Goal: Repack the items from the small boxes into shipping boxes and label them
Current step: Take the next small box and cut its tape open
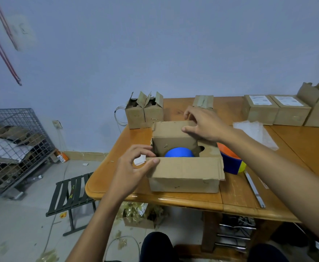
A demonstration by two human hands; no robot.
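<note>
An open cardboard shipping box [185, 174] stands on the wooden table [173, 199] near its front edge. Inside it shows the top of a blue round item [179, 153]. My left hand [134, 167] holds a small white slip of paper [139, 160] in curled fingers, its thumb lying on the box's near flap. My right hand [202, 123] grips the far flap [170, 129], thumb on the near face and fingers over the top edge. A blue, orange and yellow item [232, 161] lies just right of the box.
Two small open boxes [145, 112] stand at the table's back left, a taped one [203, 102] behind my right hand. Labelled boxes [275, 109] line the back right. Plastic wrap [256, 132] and a metal strip [255, 190] lie at right. A stool [71, 193] and wire cage [13, 148] stand left.
</note>
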